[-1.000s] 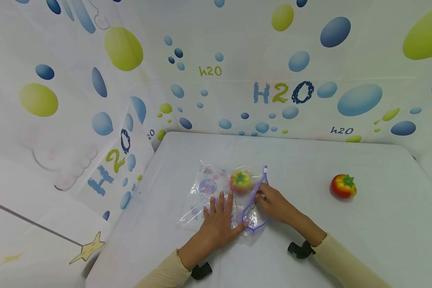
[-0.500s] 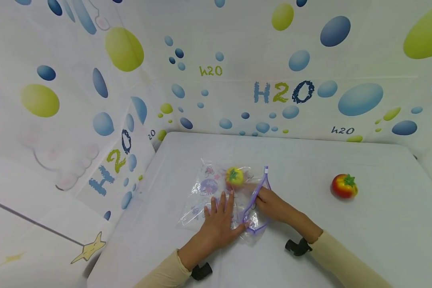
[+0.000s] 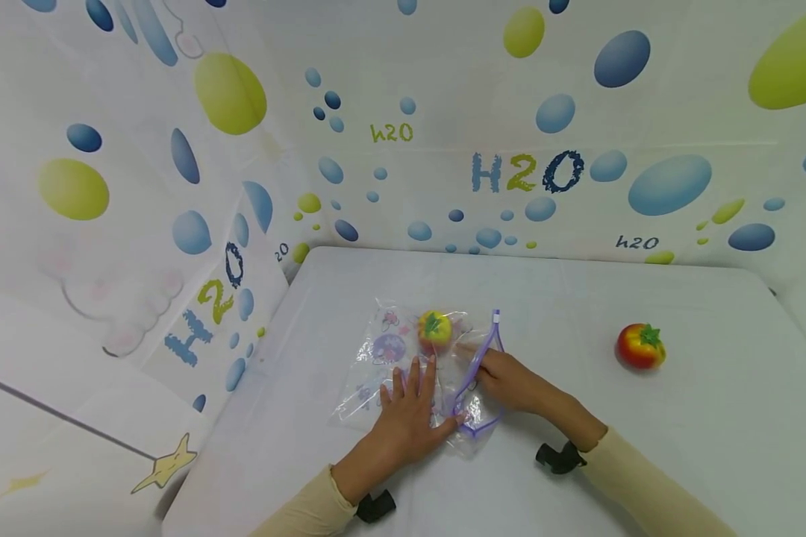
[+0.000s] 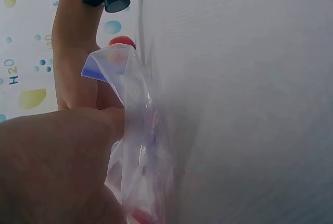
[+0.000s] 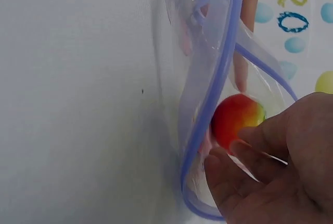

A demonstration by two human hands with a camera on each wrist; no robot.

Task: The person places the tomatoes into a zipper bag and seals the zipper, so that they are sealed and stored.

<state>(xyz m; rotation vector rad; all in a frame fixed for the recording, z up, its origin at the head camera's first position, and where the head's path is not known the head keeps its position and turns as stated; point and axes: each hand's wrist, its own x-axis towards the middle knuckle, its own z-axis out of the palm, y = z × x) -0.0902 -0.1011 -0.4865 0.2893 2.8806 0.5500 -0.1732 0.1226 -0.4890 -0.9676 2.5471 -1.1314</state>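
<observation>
A clear zip bag (image 3: pixel 386 347) with purple and pink prints and a purple zip edge lies on the table. Inside it sits a red-yellow toy fruit (image 3: pixel 434 332) with a green leafy top. My left hand (image 3: pixel 408 418) rests on the bag with fingers spread, thumb by the zip edge. My right hand (image 3: pixel 504 378) reaches through the bag's mouth, its fingertips just right of the fruit. In the right wrist view, the loosely bent fingers (image 5: pixel 229 174) are close to the fruit (image 5: pixel 234 117); whether they touch it I cannot tell.
A second red-yellow toy fruit (image 3: pixel 641 347) with a green top stands on the white table (image 3: pixel 564 298), well to the right of the bag. Walls (image 3: pixel 443 89) with blue and green spots rise behind and to the left.
The fruit in the bag has shifted left and slightly back, deeper into the bag. My right hand has pushed further through the mouth, then drawn slightly apart from it. The left hand stays put.
</observation>
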